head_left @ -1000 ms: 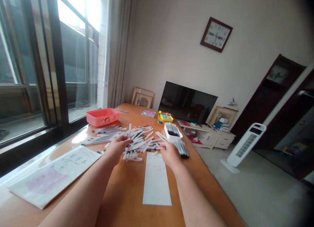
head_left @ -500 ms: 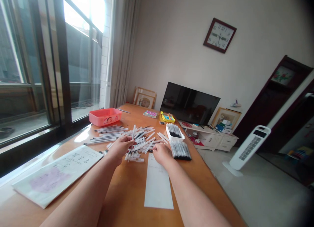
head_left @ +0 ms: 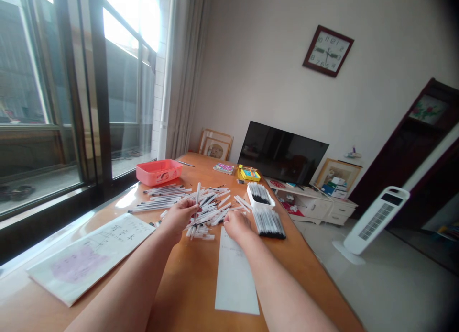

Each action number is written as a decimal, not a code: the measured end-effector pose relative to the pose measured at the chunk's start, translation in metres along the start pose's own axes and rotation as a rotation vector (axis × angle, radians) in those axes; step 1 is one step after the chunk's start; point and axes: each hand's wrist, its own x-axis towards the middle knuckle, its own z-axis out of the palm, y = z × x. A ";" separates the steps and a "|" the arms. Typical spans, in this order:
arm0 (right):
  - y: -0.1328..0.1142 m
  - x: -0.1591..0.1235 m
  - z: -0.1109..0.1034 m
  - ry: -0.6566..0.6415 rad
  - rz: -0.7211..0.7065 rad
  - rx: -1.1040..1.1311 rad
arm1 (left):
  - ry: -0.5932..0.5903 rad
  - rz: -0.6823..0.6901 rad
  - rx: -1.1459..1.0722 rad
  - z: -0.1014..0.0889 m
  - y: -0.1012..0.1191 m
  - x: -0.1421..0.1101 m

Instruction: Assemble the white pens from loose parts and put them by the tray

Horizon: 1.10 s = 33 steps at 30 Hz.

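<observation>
My left hand (head_left: 181, 216) is closed around a white pen (head_left: 197, 192) that sticks up from its fingers. Just beyond it lies a scattered pile of white pens (head_left: 211, 207) on the orange wooden table (head_left: 186, 284). My right hand (head_left: 235, 224) rests at the pile's right edge with its fingers curled down among the pens; what it holds is hidden. A neat row of black-tipped pens (head_left: 268, 223) lies right of that hand, beside a white tray (head_left: 259, 196) filled with more pens.
A white paper strip (head_left: 234, 274) lies between my forearms. An open booklet (head_left: 91, 255) sits at the left, a pink tub (head_left: 158, 171) farther back by the window. Small boxes (head_left: 247, 173), a television (head_left: 281, 152) and a floor fan (head_left: 376, 217) stand beyond the table.
My right hand has moved left from the row of black-tipped pens to the loose pile. The left hand still holds its pen upright. The camera has turned slightly.
</observation>
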 end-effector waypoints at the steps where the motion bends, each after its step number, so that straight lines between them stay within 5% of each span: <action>1: -0.001 0.000 0.000 0.002 -0.002 0.001 | -0.004 0.002 0.004 0.000 -0.001 0.000; 12: 0.009 -0.017 -0.012 0.096 -0.028 0.234 | -0.068 0.005 0.048 0.010 0.012 -0.014; 18: 0.021 -0.036 -0.023 0.197 0.014 1.105 | -0.244 0.007 0.060 0.022 0.012 -0.025; 22: 0.024 -0.047 -0.036 0.214 0.026 1.395 | -0.388 0.021 0.048 0.027 0.001 -0.026; 33: 0.025 -0.052 -0.052 0.255 -0.016 1.365 | -0.511 0.099 0.187 0.031 -0.007 -0.029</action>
